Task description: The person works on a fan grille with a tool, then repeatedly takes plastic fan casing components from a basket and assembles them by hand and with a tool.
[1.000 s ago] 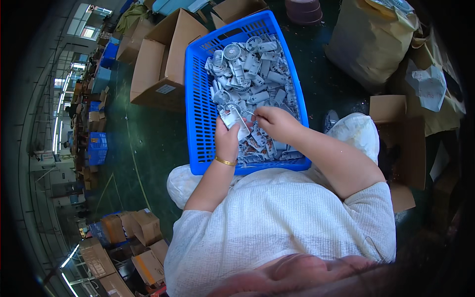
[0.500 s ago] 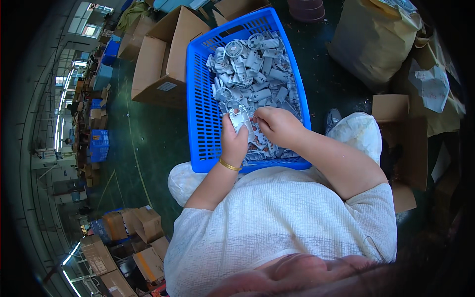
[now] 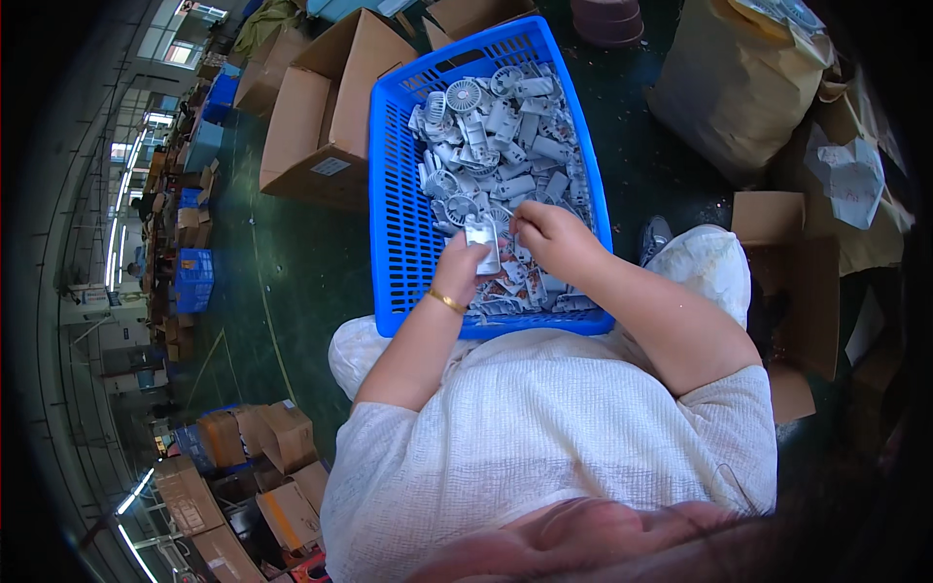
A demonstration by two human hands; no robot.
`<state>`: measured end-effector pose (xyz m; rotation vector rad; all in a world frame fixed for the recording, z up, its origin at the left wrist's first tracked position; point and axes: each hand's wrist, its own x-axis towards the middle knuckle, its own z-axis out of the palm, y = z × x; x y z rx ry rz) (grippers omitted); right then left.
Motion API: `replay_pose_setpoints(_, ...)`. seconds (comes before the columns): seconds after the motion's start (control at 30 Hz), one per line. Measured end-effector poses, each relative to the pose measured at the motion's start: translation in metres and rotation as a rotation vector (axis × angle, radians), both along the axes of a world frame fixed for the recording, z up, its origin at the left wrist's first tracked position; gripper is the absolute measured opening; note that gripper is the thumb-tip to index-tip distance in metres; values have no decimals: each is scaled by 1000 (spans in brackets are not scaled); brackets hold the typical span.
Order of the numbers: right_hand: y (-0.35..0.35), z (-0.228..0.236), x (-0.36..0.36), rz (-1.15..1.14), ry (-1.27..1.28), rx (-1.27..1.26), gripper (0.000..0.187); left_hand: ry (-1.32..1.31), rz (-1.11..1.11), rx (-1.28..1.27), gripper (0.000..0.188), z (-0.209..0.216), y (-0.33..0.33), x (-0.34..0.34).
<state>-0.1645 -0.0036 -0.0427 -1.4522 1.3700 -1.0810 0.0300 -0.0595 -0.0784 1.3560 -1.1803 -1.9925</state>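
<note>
My left hand (image 3: pixel 453 270) grips a white plastic casing (image 3: pixel 488 255), which looks like the handle shell of a small hand fan, with the thumb lying across its face. Just right of the casing's upper end, my right hand (image 3: pixel 552 240) is closed in a pinch. A thin pale sliver shows at its fingertips, too small to name. Both hands are over a blue plastic basket (image 3: pixel 600 185) between my knees. In it lie heaped white fan parts (image 3: pixel 515 124): round grilles, casings and small broken-looking pieces, partly hidden by my hands.
An open cardboard box (image 3: pixel 309 160) stands beyond the basket's left side. To the right are a large full sack (image 3: pixel 729 92) and another open carton (image 3: pixel 812 301). More cartons (image 3: pixel 277 437) are stacked at lower left on the green floor (image 3: pixel 301 257). A dark red tub (image 3: pixel 607 19) stands at the back.
My left hand has turned the casing more upright and lowered it slightly. My right hand has shifted a little to the right and up, away from the casing.
</note>
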Motion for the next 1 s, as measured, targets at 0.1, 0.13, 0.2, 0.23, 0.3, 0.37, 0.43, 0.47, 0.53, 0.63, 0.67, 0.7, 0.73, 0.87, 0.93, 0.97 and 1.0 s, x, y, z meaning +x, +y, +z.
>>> replay_pose_setpoints(0.1, -5, -5, -2, 2, -117, 105, 19, -68, 26, 446, 40, -28, -35, 29)
replay_pose_setpoints(0.13, -5, -7, -2, -20, -179, 181, 20, 81, 260, 515, 44, -31, -49, 37)
replay_pose_setpoints(0.2, -5, -11, -2, -16, -217, 180, 20, 162, 335, 243, 39, -10, -102, 63)
replay_pose_setpoints(0.23, -5, -12, -2, -13, -221, 179, 20, 187, 302, 101, 35, 14, -137, 76)
replay_pose_setpoints(0.3, -5, -12, 0, -5, -225, 185, 20, 421, 464, -352, 40, 54, -183, 94)
replay_pose_setpoints(0.37, -6, -11, -1, -10, -202, 219, 20, 319, 843, -449, 54, 76, -212, 99)
replay_pose_setpoints(0.43, -8, -9, -1, 1, -216, 210, 20, 247, 822, -378, 50, 69, -219, 88)
replay_pose_setpoints(0.47, -9, -8, -2, -12, -212, 225, 20, 146, 658, -346, 41, 52, -212, 78)
replay_pose_setpoints(0.53, -12, -8, -4, -22, -205, 208, 20, -211, 93, -450, 19, 6, -190, 52)
replay_pose_setpoints(0.63, -23, -10, -11, -124, -325, 129, 18, -496, -330, -219, 33, -82, -129, 0)
replay_pose_setpoints(0.67, -28, -10, -14, -190, -361, 198, 18, -552, -471, -126, 41, -104, -106, -14)
replay_pose_setpoints(0.7, -29, -9, -23, -171, -508, 236, 18, -580, -731, -191, 45, -123, -84, -26)
replay_pose_setpoints(0.73, -33, -8, -26, -192, -610, 254, 17, -564, -896, -321, 46, -136, -66, -36)
replay_pose_setpoints(0.87, -40, -2, -32, -258, -849, 371, 17, -539, -1287, -657, 45, -178, -12, -71)
replay_pose_setpoints(0.93, -41, -1, -29, -217, -898, 403, 17, -290, -1349, -1192, 46, -198, 2, -79)
replay_pose_setpoints(0.97, -42, -2, -28, -223, -896, 432, 17, -267, -1351, -1310, 46, -208, 6, -84)
replay_pose_setpoints(1.0, -43, -3, -26, -221, -894, 436, 17, -285, -1398, -1292, 46, -218, 7, -88)
